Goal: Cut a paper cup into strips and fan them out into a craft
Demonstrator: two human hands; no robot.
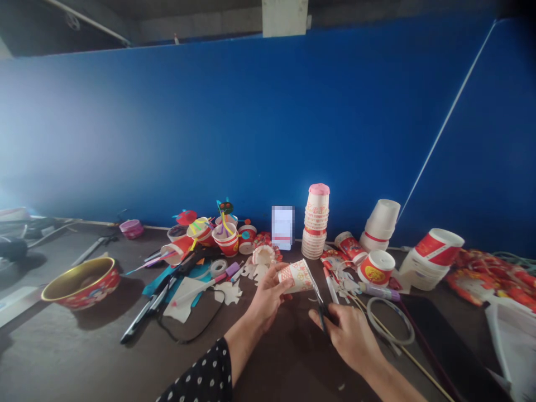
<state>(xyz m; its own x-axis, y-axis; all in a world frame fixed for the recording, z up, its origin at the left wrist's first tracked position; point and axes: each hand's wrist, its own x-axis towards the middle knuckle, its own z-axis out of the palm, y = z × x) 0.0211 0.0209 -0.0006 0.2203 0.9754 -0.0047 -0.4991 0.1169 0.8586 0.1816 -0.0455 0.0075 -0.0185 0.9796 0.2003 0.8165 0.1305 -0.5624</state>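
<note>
1. Nearest, at 7 o'clock from the patterned paper cup, lies a black sleeve (205,365) with pale spots, on the left arm.
2. At 5 o'clock, the right hand (352,335) has its fingers closed round the dark handles of the scissors (322,317).
3. At 4 o'clock, a loop of clear tubing (412,334) lies on the dark table (288,365).
4. At the centre, the left hand (268,295) grasps the patterned paper cup (296,277), which is tilted on its side, its rim towards 3 o'clock. The scissor blades lie against that rim; whether its edge is between them, I cannot tell.
5. At 8 to 9 o'clock lie a white paper scrap (181,304) and a silver-and-black rod (144,315); further out at 9 stands a red bowl (90,290) with a gold inside.
6. At 9 to 10 o'clock is a tape roll (218,268).
7. At 3 o'clock, an upturned red-labelled cup (377,269) stands near a purple-labelled tube (382,291).
8. At 10 o'clock, a red cup (226,245) stands below a dark cat-like head (226,208).
9. Near 12 o'clock, a tall cup stack (316,226) stands before the blue wall (251,128).
</note>
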